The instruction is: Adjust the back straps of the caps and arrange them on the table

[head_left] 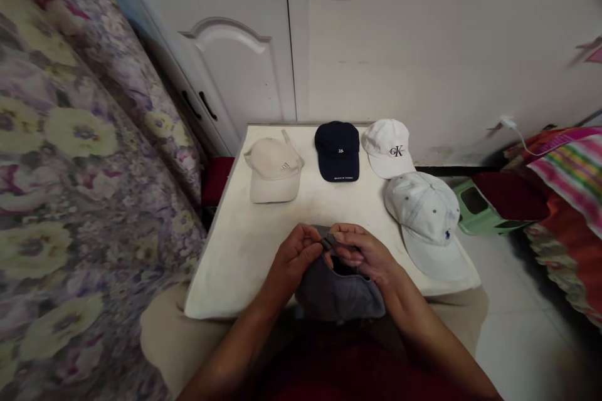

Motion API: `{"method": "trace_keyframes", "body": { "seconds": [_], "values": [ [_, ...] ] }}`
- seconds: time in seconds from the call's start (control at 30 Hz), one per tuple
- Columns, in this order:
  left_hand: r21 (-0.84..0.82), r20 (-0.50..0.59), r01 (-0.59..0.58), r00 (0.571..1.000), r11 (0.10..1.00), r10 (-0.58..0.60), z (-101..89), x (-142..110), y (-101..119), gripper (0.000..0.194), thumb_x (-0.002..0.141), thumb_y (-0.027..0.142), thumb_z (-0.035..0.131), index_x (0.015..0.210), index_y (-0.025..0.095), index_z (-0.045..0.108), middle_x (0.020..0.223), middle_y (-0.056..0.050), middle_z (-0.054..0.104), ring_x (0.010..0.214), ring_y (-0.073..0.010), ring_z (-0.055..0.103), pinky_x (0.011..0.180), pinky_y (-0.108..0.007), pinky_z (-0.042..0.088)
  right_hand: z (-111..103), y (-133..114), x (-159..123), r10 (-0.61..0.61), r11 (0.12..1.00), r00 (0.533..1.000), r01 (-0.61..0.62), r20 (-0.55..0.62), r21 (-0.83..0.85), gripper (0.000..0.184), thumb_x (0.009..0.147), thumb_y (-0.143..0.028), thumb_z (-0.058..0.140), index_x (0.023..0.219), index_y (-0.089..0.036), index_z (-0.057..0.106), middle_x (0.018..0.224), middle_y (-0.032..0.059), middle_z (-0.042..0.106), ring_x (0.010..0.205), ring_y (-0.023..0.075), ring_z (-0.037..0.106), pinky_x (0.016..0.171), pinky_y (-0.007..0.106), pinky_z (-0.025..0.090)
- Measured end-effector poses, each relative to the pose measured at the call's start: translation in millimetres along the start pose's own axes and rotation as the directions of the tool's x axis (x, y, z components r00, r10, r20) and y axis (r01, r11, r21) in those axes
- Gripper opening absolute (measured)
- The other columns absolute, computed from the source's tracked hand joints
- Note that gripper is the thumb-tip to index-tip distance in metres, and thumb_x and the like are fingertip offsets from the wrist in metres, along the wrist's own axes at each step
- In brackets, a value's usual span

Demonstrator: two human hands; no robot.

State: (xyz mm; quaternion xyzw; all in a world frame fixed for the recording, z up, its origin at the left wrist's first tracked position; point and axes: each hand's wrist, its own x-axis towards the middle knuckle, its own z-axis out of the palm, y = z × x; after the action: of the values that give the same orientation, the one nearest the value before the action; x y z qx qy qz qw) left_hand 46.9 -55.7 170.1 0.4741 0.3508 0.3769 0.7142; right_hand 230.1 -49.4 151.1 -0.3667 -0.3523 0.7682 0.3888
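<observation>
Gray cap [339, 294] in both hands [295, 255]

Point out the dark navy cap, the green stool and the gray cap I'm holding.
Navy cap [337, 147]: head view, on its crown.
Green stool [467, 202]: head view, on its plastic side.
Gray cap [336, 297]: head view, on its fabric.

From over here I see one camera, worn on the head of the person [162, 338], tipped forward and down over the table [226, 257]. It looks from six o'clock toward twelve, nearest to the left hand [295, 255] and right hand [364, 252]. Farther off it catches the cabinet [235, 62] at eleven, wall [423, 44] at one, curtain [51, 200] at nine, stool [508, 197] at three.
</observation>
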Motion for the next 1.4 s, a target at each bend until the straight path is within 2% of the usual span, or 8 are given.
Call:
{"method": "trace_keyframes", "body": {
  "seconds": [0.43, 0.6, 0.7, 0.8, 0.93, 1.07, 1.2, 1.4],
  "values": [
    [-0.029, 0.027, 0.026, 0.999, 0.999, -0.025, 0.5, 1.5, -1.2, 0.02, 0.087, 0.034, 0.064, 0.091, 0.021, 0.049, 0.069, 0.002, 0.071, 0.06, -0.0132, 0.061, 0.06, -0.023, 0.042, -6.3, 3.8, 3.5, 0.072, 0.997, 0.992, -0.072, 0.107, -0.01, 0.032, 0.072, -0.049, 0.075, 0.071, -0.021, 0.059, 0.05, -0.006, 0.051, 0.039, 0.0044, 0.012, 0.041, 0.024, 0.007],
    [-0.007, 0.039, 0.079, 0.996, 0.997, -0.079, 0.0, 1.5, 0.3, 0.021, 0.085, 0.036, 0.065, 0.091, 0.021, 0.05, 0.067, 0.003, 0.068, 0.058, -0.0127, 0.059, 0.056, -0.022, 0.038, -11.3, -1.1, 2.9, 0.078, 0.994, 0.988, -0.067, 0.136, -0.086, 0.033, 0.071, -0.048, 0.077, 0.07, -0.02, 0.059, 0.045, -0.0079, 0.046, 0.039, 0.0045, 0.014, 0.041, 0.024, 0.006],
    [0.041, 0.042, 0.096, 0.994, 0.995, -0.098, -2.0, 1.6, 0.5, 0.023, 0.083, 0.036, 0.067, 0.088, 0.02, 0.052, 0.066, 0.004, 0.065, 0.056, -0.0115, 0.056, 0.055, -0.021, 0.034, -14.8, -6.6, 0.4, 0.072, 0.983, 0.983, -0.041, 0.17, -0.18, 0.032, 0.076, -0.047, 0.075, 0.073, -0.019, 0.061, 0.05, -0.0066, 0.049, 0.041, 0.0051, 0.019, 0.042, 0.024, 0.009],
    [0.089, 0.027, 0.102, 0.994, 0.991, -0.105, -4.5, 2.2, 0.3, 0.022, 0.082, 0.036, 0.068, 0.086, 0.02, 0.053, 0.066, 0.004, 0.064, 0.055, -0.0113, 0.054, 0.054, -0.021, 0.033, -16.6, -10.5, -2.4, 0.046, 0.966, 0.98, 0.007, 0.195, -0.259, 0.029, 0.083, -0.047, 0.07, 0.08, -0.018, 0.062, 0.059, -0.0042, 0.054, 0.045, 0.0062, 0.027, 0.044, 0.023, 0.013],
    [0.091, 0.028, 0.122, 0.992, 0.988, -0.125, -7.8, 3.3, -1.2, 0.022, 0.082, 0.035, 0.068, 0.086, 0.019, 0.053, 0.064, 0.004, 0.064, 0.051, -0.01, 0.051, 0.051, -0.021, 0.03, -15.9, -11.1, -4.2, -0.069, 0.951, 0.971, 0.132, 0.227, -0.278, 0.026, 0.084, -0.041, 0.07, 0.09, -0.018, 0.06, 0.07, -0.0031, 0.057, 0.052, 0.0072, 0.038, 0.045, 0.02, 0.02],
    [0.052, 0.07, 0.162, 0.984, 0.985, -0.165, -10.0, 3.6, -3.1, 0.024, 0.082, 0.035, 0.069, 0.087, 0.02, 0.051, 0.063, 0.003, 0.066, 0.048, -0.0095, 0.05, 0.048, -0.02, 0.027, -15.1, -9.2, -3.2, -0.136, 0.956, 0.965, 0.187, 0.222, -0.226, 0.025, 0.082, -0.035, 0.074, 0.087, -0.019, 0.056, 0.067, -0.0066, 0.05, 0.051, 0.0061, 0.034, 0.046, 0.019, 0.021],
    [0.005, 0.096, 0.176, 0.98, 0.984, -0.176, -10.8, 4.3, -4.3, 0.024, 0.081, 0.034, 0.07, 0.086, 0.019, 0.051, 0.064, 0.001, 0.067, 0.051, -0.0107, 0.055, 0.051, -0.02, 0.031, -14.6, -6.3, -0.3, -0.138, 0.965, 0.962, 0.185, 0.237, -0.186, 0.028, 0.078, -0.035, 0.078, 0.083, -0.019, 0.055, 0.071, -0.0042, 0.056, 0.054, 0.007, 0.04, 0.048, 0.02, 0.025],
    [0.016, 0.07, 0.132, 0.989, 0.991, -0.132, -11.2, 6.2, -7.5, 0.022, 0.083, 0.032, 0.07, 0.086, 0.019, 0.052, 0.066, 0.002, 0.067, 0.057, -0.0111, 0.057, 0.056, -0.021, 0.035, -11.9, 0.9, 2.2, -0.165, 0.976, 0.971, 0.186, 0.175, -0.116, 0.023, 0.079, -0.029, 0.078, 0.084, -0.019, 0.058, 0.066, -0.0065, 0.053, 0.047, 0.0049, 0.033, 0.043, 0.02, 0.018]
  ]
}}
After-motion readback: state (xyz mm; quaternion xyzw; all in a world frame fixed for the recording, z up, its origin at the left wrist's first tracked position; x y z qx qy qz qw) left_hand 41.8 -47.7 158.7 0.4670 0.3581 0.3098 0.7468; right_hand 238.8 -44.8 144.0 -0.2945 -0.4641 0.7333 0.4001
